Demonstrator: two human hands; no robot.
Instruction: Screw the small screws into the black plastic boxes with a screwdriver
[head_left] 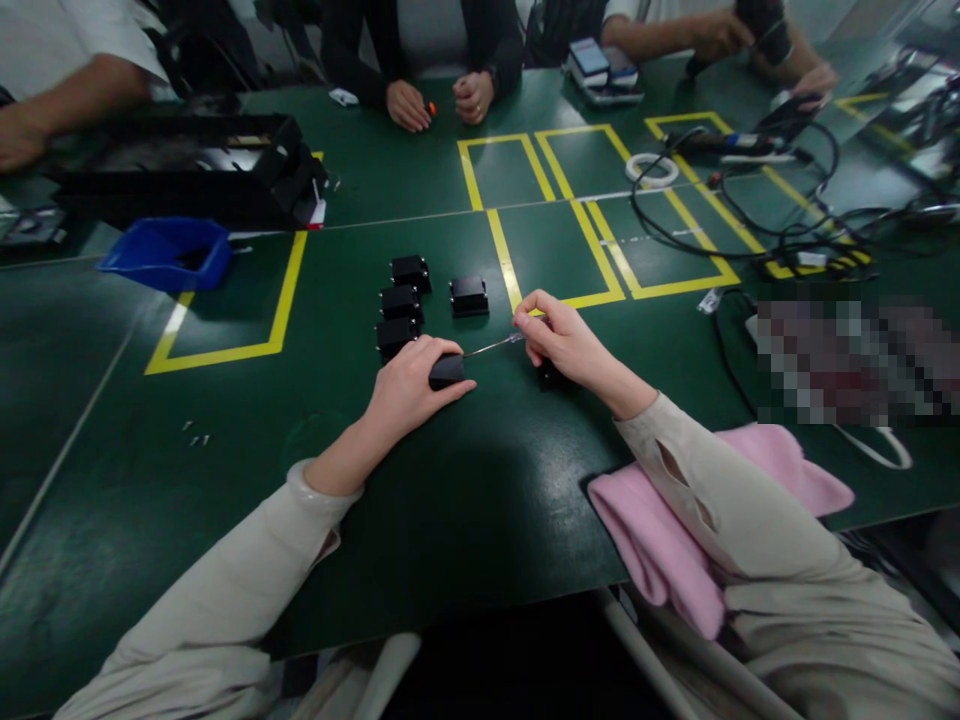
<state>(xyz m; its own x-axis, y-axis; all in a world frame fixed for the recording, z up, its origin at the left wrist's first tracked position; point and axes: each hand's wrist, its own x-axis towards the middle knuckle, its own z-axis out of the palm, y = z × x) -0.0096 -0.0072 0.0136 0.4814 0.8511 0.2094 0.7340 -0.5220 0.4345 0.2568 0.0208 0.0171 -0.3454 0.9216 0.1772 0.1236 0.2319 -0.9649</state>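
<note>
My left hand [411, 385] is closed around a small black box-shaped part [448, 371] on the green table, with the thumb along its near side. A screwdriver [491, 347] is pinched in my right hand [553, 335]; its thin metal shaft points left and its tip meets the right side of the black part. Most of the handle is hidden by my fingers. Just beyond my left hand stand several similar black parts [400, 302] in a column, and another single black part [469, 296] sits to their right. Something dark lies under my right hand, mostly hidden.
Three small screws [196, 438] lie at the left. A blue bin [169, 253] and black trays [195, 170] stand beyond them. A pink cloth [660, 540] is under my right forearm. Black cables [795, 235] and a white tape roll [651, 171] lie right. Other people sit across the table.
</note>
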